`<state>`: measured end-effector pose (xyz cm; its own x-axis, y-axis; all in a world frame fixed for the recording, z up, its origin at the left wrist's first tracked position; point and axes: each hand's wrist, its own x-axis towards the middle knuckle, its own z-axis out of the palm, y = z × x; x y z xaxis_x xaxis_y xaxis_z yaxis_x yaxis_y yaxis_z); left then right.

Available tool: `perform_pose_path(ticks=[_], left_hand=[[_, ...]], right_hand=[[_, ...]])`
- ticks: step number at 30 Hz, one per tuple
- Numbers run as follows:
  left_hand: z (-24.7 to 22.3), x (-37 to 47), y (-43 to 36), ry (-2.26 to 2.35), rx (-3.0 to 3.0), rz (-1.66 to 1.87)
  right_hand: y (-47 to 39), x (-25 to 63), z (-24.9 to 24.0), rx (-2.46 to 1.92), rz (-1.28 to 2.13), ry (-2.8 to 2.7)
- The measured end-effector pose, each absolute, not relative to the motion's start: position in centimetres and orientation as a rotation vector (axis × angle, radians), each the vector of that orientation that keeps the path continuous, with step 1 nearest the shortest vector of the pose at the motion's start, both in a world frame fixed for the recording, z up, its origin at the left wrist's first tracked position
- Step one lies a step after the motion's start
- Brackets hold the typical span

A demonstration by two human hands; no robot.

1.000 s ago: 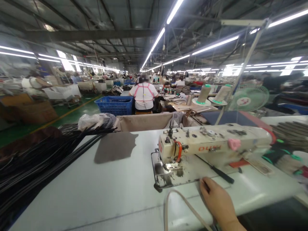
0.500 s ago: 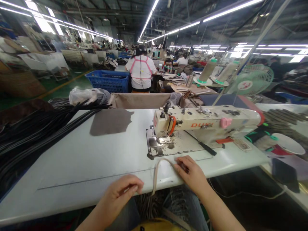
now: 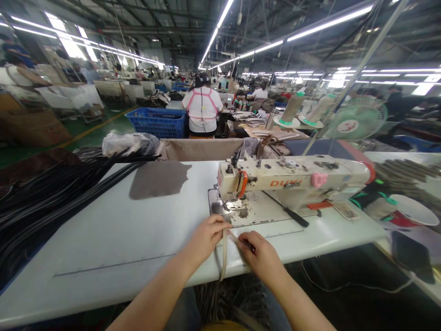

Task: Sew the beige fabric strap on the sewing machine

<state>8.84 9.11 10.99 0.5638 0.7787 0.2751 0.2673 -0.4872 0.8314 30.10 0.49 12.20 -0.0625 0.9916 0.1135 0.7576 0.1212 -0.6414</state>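
- Since half a second ago my left hand (image 3: pixel 206 236) came up beside my right hand (image 3: pixel 260 253).
- Both pinch the beige strap (image 3: pixel 223 257), just before the sewing machine (image 3: pixel 292 184).

We see our own two arms from above, both bare from the elbow down, with no sleeves, cuffs or gloves in view. Our left hand (image 3: pixel 206 237) shows no ring, watch or band that we can make out, and the same is true of our right hand (image 3: pixel 262 255). Both wrists are uncovered. Below the arms, our lap is dim; it appears to be clothed in grey-blue fabric, too dark to tell further.
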Motion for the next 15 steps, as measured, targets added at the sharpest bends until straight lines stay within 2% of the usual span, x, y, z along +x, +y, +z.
perform_pose_path(ticks=[3, 7, 15], left_hand=[[10.8, 9.1, 10.7, 0.916, 1.592, 0.931], [10.8, 9.2, 11.4, 0.884, 1.2, 0.961], [10.3, 9.3, 10.5, 0.785, 1.245, 0.933]], right_hand=[[0.2, 30.3, 13.2, -1.59, 0.56, -1.914], [0.8, 34.4, 15.9, -1.525, 0.269, -1.866], [6.3, 53.1, 27.0, -2.014, -0.561, -1.322]])
